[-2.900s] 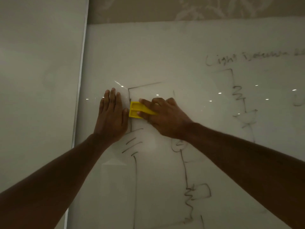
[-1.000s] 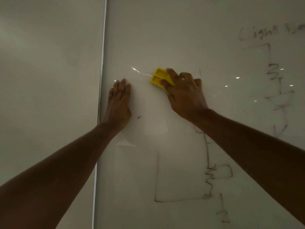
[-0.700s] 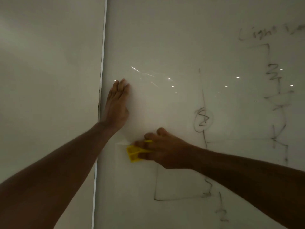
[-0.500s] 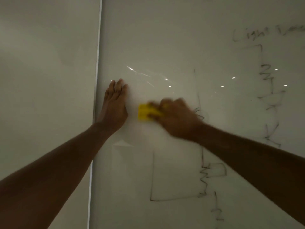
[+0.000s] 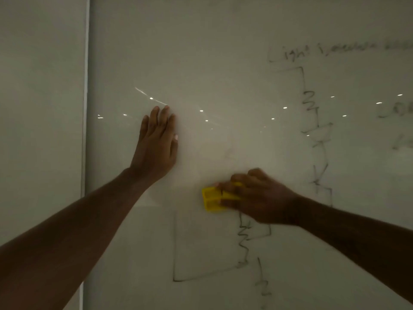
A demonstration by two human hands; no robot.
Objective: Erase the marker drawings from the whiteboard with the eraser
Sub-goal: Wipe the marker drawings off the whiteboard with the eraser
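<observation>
One yellow eraser [image 5: 211,199] lies flat against the whiteboard [image 5: 223,63], its long axis roughly level, its free end pointing left while the right hand [image 5: 257,195] clamps down over the other end (that hand is a little blurred). The left hand [image 5: 156,144] is pressed flat on the board up and to the left, fingers straight and close together, holding nothing. Just below the eraser are the remaining marker lines of one circuit sketch [image 5: 223,249], and a second sketch [image 5: 316,130] runs down the right side beneath faint writing.
</observation>
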